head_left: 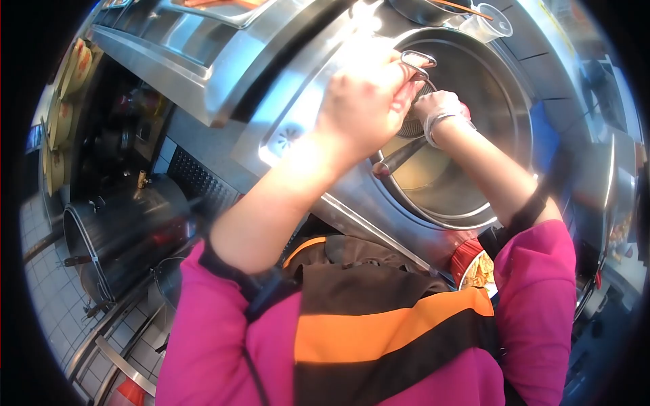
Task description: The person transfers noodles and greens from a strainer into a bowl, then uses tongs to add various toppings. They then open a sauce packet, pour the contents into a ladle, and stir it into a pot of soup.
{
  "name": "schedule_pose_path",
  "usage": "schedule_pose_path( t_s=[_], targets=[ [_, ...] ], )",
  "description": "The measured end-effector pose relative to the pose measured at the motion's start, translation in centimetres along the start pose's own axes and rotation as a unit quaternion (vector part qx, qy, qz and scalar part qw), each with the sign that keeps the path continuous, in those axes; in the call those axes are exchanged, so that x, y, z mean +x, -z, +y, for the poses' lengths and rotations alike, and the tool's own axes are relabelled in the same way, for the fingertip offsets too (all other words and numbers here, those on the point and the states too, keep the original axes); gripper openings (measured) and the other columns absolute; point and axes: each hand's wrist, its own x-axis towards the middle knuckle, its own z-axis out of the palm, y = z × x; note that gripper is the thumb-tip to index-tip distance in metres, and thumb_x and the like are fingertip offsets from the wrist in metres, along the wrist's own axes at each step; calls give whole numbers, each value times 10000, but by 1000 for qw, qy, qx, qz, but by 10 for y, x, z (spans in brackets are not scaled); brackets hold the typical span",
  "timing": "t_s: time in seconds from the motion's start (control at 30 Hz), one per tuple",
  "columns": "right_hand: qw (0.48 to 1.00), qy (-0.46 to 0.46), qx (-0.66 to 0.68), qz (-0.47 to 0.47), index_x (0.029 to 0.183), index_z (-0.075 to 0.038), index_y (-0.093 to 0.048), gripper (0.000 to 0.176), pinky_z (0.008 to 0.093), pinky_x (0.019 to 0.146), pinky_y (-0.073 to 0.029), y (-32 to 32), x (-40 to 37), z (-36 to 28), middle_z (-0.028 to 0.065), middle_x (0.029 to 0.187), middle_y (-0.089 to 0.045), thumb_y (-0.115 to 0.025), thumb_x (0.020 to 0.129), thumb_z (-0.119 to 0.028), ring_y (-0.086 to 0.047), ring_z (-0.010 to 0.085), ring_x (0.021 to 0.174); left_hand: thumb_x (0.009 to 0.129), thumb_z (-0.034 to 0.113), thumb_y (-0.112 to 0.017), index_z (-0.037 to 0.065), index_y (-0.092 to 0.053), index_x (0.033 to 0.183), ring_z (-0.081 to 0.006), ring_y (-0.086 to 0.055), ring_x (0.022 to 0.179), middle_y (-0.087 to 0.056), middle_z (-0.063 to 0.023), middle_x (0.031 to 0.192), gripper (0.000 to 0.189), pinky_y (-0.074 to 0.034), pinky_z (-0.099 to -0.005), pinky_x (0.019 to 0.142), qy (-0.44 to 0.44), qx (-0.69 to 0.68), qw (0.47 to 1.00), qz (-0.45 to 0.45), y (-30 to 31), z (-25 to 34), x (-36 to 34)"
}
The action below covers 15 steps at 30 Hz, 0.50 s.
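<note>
A large metal pot [520, 128] with cloudy liquid stands in front of me. Over its left rim, my left hand [362, 98] is closed round a looped metal handle [420, 62], partly washed out by glare. Below the fingers a fine mesh strainer [410, 127] shows, inside the pot's edge. My right hand [440, 108], with clear plastic at the wrist, is closed beside the mesh, over the pot; what its fingers grip is hidden. A dark handle [399, 159] rests across the pot's near-left rim, close below both hands.
A clear plastic jug [489, 24] and a dark pan [433, 10] are beyond the pot. A red container with yellowish food [479, 271] is near my body. A large dark pot [128, 230] is at lower left, a steel counter edge [203, 101] at upper left.
</note>
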Motion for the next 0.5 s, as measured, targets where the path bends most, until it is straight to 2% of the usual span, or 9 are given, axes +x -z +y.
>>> schedule_pose_path(
  t_s=[0.1, 0.2, 0.23, 0.27, 0.37, 0.4, 0.47, 0.5],
  targets=[
    [999, -2, -26, -48, 925, -100, -652, 230, 307, 624, -521, 8, 4, 5, 16, 888, -650, -666, 711, -183, -637, 169, 827, 761, 50, -615, 22, -602, 963, -250, -616, 782, -616, -123, 881, 204, -485, -283, 701, 2, -1, 1000, -3, -1, 1, 1],
    [999, -5, -29, -38, 933, -89, -646, 242, 295, 606, -519, 2, 11, 1, 18, 894, -647, -662, 715, -193, -637, 167, 816, 760, 47, -613, 21, -602, 964, -250, -615, 780, -615, -126, 879, 205, -484, -284, 703, 11, -10, 1000, -7, -1, 0, 2],
    [994, 26, -95, -37, 976, -125, -636, 265, 311, 596, -517, 2, 11, -4, 11, 889, -642, -656, 723, -203, -637, 169, 807, 762, 52, -611, 25, -603, 960, -252, -613, 773, -614, -124, 880, 200, -483, -287, 697, 5, -12, 1000, -4, -1, 0, 3],
    [994, 30, -97, -35, 976, -125, -636, 265, 311, 596, -517, 2, 12, -9, 11, 889, -642, -656, 723, -203, -637, 169, 807, 763, 56, -608, 29, -604, 957, -254, -611, 766, -613, -122, 881, 196, -483, -289, 691, -1, -13, 1000, -2, -1, -1, 2],
    [979, 33, -199, -41, 1105, -263, -573, 347, 390, 546, -494, 3, 10, -22, 7, 812, -623, -611, 764, -208, -638, 211, 762, 764, 73, -607, 41, -609, 947, -264, -603, 747, -612, -115, 879, 186, -479, -294, 670, 5, 8, 1000, -17, -1, -1, 2],
    [978, 34, -201, -40, 1105, -263, -573, 347, 390, 546, -494, 0, 10, -19, 7, 812, -623, -611, 764, -208, -638, 211, 762, 764, 73, -607, 41, -609, 947, -264, -603, 747, -612, -115, 879, 186, -479, -294, 670, 6, 8, 1000, -15, -1, -1, 2],
    [979, 80, -185, 28, 1113, -283, -566, 351, 383, 540, -487, -13, 11, -10, 5, 816, -627, -590, 772, -204, -637, 215, 736, 760, 85, -609, 52, -613, 940, -273, -597, 737, -610, -106, 882, 183, -476, -296, 653, 34, -7, 999, -22, -1, 1, 0],
    [984, 57, -168, 28, 1030, -205, -620, 271, 363, 559, -490, -12, 10, -9, 15, 835, -642, -588, 762, -195, -639, 204, 739, 760, 85, -609, 52, -613, 940, -273, -597, 737, -610, -106, 882, 183, -476, -296, 653, 34, -8, 999, -19, -2, 1, -1]
  ],
)
